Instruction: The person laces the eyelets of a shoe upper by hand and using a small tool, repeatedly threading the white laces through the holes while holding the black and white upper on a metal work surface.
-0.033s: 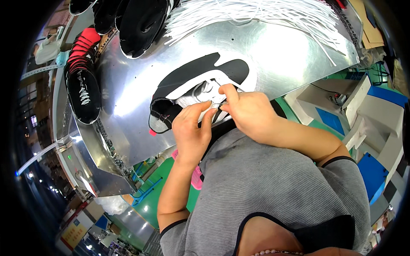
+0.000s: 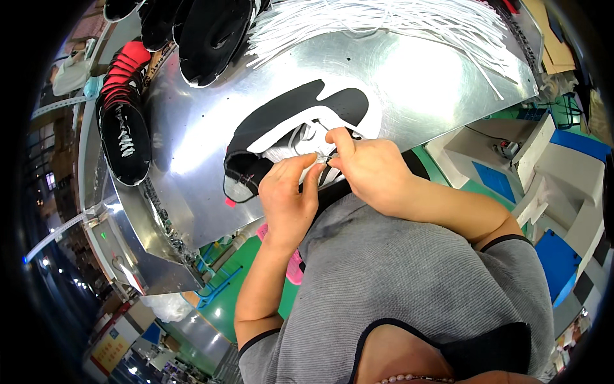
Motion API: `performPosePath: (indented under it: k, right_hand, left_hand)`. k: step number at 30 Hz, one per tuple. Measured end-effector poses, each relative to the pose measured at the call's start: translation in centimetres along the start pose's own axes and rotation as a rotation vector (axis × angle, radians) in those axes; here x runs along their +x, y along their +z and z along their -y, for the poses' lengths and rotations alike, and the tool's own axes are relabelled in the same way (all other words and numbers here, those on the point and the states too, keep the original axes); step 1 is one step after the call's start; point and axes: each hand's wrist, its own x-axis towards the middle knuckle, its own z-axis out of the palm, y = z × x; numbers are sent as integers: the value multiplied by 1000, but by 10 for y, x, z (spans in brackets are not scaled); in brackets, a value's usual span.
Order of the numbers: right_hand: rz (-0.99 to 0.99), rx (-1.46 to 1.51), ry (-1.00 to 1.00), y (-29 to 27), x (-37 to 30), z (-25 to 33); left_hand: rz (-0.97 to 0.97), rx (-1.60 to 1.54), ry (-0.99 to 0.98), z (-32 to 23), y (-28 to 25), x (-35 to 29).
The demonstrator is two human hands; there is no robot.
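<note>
A black-and-white shoe upper (image 2: 275, 118) lies on the metal table close to my body, with a white shoelace (image 2: 309, 134) looping over its opening. My left hand (image 2: 288, 192) pinches the upper's near edge between thumb and forefinger. Just to the right, my right hand (image 2: 374, 166) is closed, thumb and forefinger bent together over the lacing edge at the shoelace. The fingertips of both hands almost meet, and they hide the exact spot where the lace passes through. A small red tab (image 2: 229, 202) sticks out from the upper's left end.
A heap of loose white laces (image 2: 384, 16) covers the far side of the metal table (image 2: 204, 141). Several black uppers (image 2: 214, 51) stand at the far left, beside a nested row with red parts (image 2: 128, 64). White bins with blue panels (image 2: 492, 179) stand right of the table.
The shoe upper has shifted and turned slightly, its right end moving a little left. Part of the shoelace near my right forefinger has changed position. Both hands stay at almost the same place.
</note>
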Motion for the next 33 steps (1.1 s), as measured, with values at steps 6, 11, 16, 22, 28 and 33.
performPosePath:
  k: [6,11,16,22,28,33]
  right_hand:
    - [-12,14,-133,22,16,-14]
    - [38,170,-54,-17,3,-15]
    - [8,278,-181,-63,10,-5]
    - [305,124,-266,-35,55,3]
    - [285,171,-156,-28,52,-6]
    - [26,198,-302,-23,46,-6]
  left_hand:
    - [-26,-6,102,7,4,1]
    - [-88,104,161,10,0,-5]
    - [-160,166,396,25,1,-5]
    - [-152,239,518,30,0,-12]
    - [-145,193,570,28,-3,-7]
    - [-76,19,499,28,-3,-3]
